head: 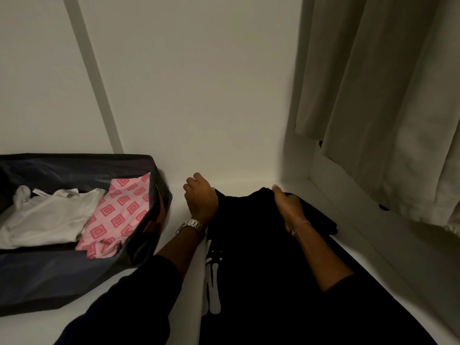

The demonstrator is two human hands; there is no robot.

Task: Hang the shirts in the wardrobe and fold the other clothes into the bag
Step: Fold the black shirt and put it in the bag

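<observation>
Bag (139,168) left w/ two garments in it (side by side); shirt (261,270) right, probably on bed.

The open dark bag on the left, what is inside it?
The bag holds a white garment and a pink patterned cloth. Anything beneath them is covered.

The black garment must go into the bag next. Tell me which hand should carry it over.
Probably the left hand. It is at the black garment's far edge on the side facing the open bag; the right hand grips the far edge, away from the bag.
</observation>
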